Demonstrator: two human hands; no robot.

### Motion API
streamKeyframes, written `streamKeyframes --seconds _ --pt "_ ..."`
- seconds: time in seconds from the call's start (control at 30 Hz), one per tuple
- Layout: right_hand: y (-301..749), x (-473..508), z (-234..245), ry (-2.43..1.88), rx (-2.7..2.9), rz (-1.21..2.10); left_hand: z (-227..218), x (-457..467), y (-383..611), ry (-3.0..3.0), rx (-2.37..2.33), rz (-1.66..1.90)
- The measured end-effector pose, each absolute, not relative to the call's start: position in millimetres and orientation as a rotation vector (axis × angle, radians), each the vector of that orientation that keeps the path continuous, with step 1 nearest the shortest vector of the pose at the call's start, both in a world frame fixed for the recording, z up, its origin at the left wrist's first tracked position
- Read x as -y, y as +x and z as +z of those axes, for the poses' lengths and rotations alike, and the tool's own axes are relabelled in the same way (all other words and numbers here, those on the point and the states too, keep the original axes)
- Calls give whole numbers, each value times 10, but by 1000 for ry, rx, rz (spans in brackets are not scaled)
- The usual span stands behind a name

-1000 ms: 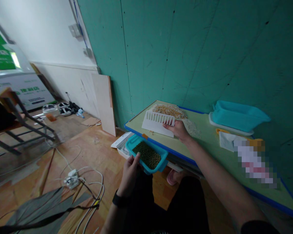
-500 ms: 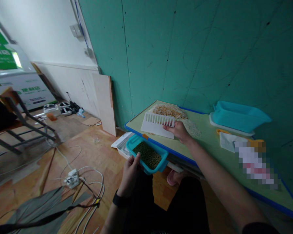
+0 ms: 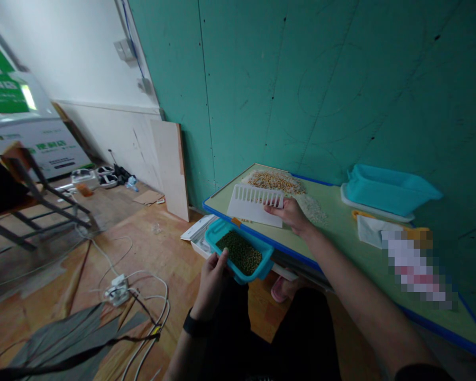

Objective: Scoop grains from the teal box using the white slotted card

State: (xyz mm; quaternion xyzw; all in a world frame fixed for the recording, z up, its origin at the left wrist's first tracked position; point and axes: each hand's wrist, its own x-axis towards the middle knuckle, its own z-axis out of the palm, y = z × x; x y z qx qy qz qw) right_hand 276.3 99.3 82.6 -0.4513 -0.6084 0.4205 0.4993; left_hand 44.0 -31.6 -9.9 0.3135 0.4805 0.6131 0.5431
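My left hand (image 3: pixel 215 278) is closed on the near rim of a turquoise plastic container (image 3: pixel 267 264), its thumb over the edge. Green beans (image 3: pixel 240 251) lie inside, and the container is held just below the table's front edge. My right hand (image 3: pixel 291 212) grips a flat white slotted plastic piece (image 3: pixel 254 209) by its right end, thumb on top. That piece hovers over or rests on the table near the edge; which one I cannot tell. Behind it is a pile of yellow corn kernels (image 3: pixel 275 181) mixed with pale grains, and white grains (image 3: pixel 311 209) spread beside it.
On the pale green table (image 3: pixel 341 248) a larger turquoise bin (image 3: pixel 391 190) stands at the back right, with a white cloth-like piece (image 3: pixel 368 230) in front. An open white box (image 3: pixel 201 238) sits left of the container. A power strip (image 3: pixel 117 290) and cables lie on the floor.
The white slotted piece has shifted very slightly towards the table's front edge. My left hand and the container of beans stay where they were.
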Motion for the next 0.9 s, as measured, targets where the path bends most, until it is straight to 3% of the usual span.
streamKeyframes --seconds 0.43,0.9 --pt "2744 -862 825 -1087 1545 999 -36 278 474 667 -1082 1471" --pt "2506 -125 737 -1249 1736 396 -6 288 488 667 -1064 1454"
